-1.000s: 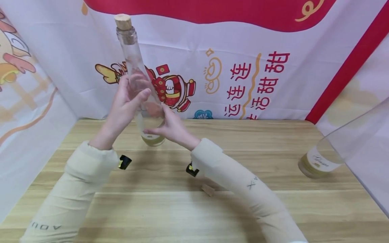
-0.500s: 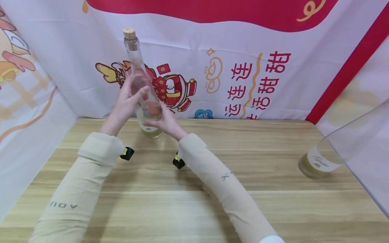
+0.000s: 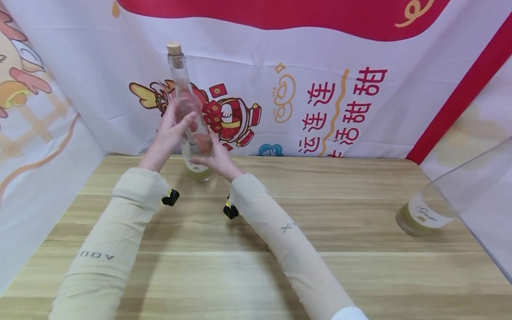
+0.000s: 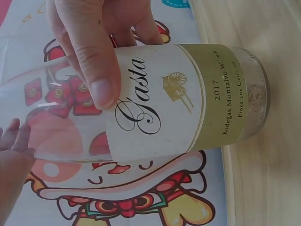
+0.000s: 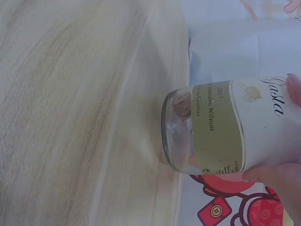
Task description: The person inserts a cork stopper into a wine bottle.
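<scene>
We have both hands on one clear glass bottle (image 3: 203, 126), far left of the table (image 3: 192, 275), in front of the printed backdrop (image 3: 248, 53). Left hand (image 3: 173, 127) grips it higher up, below the neck; right hand (image 3: 218, 159) holds it lower, thumb across the label (image 4: 155, 106). Neither is wide; fingers wrap the glass. Bottle is near upright, tilted a bit left in the head view. We can't tell if its base touches the wood. Cork (image 3: 174, 49) is seated in the neck, top sticking out. Label reads "Gasta", 2017. We see a brown bit (image 5: 182, 103) through the base glass; can't tell what. Second bottle (image 3: 424, 213) sits at the right, well apart, similar label, top out of frame.
</scene>
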The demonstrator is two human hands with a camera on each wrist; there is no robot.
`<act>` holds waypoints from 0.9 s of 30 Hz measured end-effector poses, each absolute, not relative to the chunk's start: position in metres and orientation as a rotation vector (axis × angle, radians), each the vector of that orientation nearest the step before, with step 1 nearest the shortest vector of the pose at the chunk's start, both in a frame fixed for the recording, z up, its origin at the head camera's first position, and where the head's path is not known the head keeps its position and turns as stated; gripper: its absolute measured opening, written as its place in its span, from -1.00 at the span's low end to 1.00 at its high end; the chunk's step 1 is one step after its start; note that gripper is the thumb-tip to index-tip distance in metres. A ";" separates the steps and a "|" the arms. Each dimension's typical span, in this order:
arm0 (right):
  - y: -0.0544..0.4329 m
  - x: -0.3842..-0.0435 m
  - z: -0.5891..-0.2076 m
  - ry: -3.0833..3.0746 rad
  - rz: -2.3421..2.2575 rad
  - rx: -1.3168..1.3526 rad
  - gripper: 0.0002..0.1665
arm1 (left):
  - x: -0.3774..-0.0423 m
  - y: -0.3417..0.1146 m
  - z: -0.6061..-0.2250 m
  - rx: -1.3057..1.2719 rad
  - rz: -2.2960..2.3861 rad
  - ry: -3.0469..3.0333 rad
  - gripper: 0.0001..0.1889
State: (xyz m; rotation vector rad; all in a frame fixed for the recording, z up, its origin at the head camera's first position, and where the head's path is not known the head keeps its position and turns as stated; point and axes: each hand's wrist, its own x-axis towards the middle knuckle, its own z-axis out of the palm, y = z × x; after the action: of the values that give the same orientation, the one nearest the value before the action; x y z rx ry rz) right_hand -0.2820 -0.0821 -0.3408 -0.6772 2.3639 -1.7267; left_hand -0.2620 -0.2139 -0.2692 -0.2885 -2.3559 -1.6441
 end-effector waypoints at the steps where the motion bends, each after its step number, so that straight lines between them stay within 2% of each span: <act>1: -0.082 -0.282 -0.342 2.350 -1.736 -0.678 0.12 | -0.263 -0.215 -0.270 -0.288 -1.649 -2.364 -0.42; 10: -0.084 -0.286 -0.349 2.362 -1.711 -0.687 0.07 | -0.268 -0.218 -0.278 -0.323 -1.688 -2.372 -0.41; 18: -0.078 -0.286 -0.349 2.439 -1.611 -0.711 0.05 | -0.264 -0.219 -0.273 -0.278 -1.623 -2.503 -0.25; 27: -0.034 -0.277 -0.342 2.640 -0.852 -0.726 -0.10 | -0.253 -0.243 -0.304 -0.224 -1.405 -2.913 -0.14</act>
State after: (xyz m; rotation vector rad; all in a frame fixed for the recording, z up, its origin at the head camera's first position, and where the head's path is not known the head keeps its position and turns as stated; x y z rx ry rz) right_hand -0.2771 -0.0336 -0.3420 -0.7255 2.6399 -0.8520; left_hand -0.2528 -0.2426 -0.3044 -0.2242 -2.9132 -1.4048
